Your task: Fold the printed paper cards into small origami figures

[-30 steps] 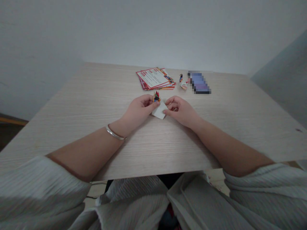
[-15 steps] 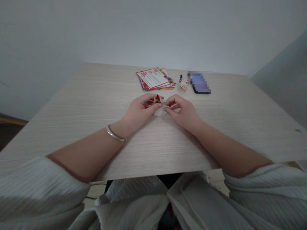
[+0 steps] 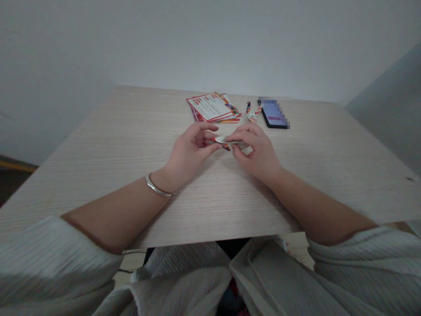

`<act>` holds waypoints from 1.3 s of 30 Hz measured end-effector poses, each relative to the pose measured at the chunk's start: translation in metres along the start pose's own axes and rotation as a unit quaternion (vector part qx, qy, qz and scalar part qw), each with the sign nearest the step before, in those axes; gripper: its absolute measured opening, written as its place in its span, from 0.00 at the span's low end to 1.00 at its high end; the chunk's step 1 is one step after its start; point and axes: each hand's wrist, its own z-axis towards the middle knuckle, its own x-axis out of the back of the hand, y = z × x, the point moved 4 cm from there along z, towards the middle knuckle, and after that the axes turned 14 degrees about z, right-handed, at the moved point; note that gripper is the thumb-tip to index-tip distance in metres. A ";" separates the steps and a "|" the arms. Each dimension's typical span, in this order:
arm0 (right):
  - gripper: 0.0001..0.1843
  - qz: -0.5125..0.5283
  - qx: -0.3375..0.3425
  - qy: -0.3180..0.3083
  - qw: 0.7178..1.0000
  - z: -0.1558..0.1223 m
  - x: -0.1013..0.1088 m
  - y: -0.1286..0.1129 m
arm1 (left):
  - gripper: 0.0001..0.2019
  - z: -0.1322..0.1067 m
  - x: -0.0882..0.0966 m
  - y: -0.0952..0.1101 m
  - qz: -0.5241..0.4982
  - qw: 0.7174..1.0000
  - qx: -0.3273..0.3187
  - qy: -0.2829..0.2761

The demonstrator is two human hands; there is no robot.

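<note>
Pale wood-grain table (image 3: 184, 206) stood against a plain wall (image 3: 210, 44). Folded paper (image 3: 220, 139) was directly between the hands, long axis crosswise, neither hand nearer. Right hand (image 3: 258, 149) pinched its right part, thumb below; left hand (image 3: 190, 145), loosely curled, forefinger raised, held the left end. Half a second earlier its coloured tip pointed up; since then the piece had turned nearly edge-on.

Matt folded paper (image 3: 220, 139), a shiny metal bangle (image 3: 158, 190), ribbed cloth sleeves (image 3: 59, 259) and a smooth, wood-grained surface (image 3: 210, 202) appear before me over my remote link.
</note>
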 end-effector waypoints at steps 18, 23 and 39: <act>0.12 0.003 0.023 -0.043 0.999 0.003 -0.007 -0.003 | 0.11 -0.008 -0.001 0.010 0.085 0.995 0.020 -0.045; 0.09 0.023 0.018 -0.046 0.999 0.004 -0.005 0.000 | 0.11 -0.007 0.000 0.010 0.116 0.992 -0.008 -0.042; 0.02 0.057 -0.138 0.006 0.989 0.002 -0.003 0.006 | 0.05 -0.005 0.005 0.016 0.146 0.989 -0.041 -0.005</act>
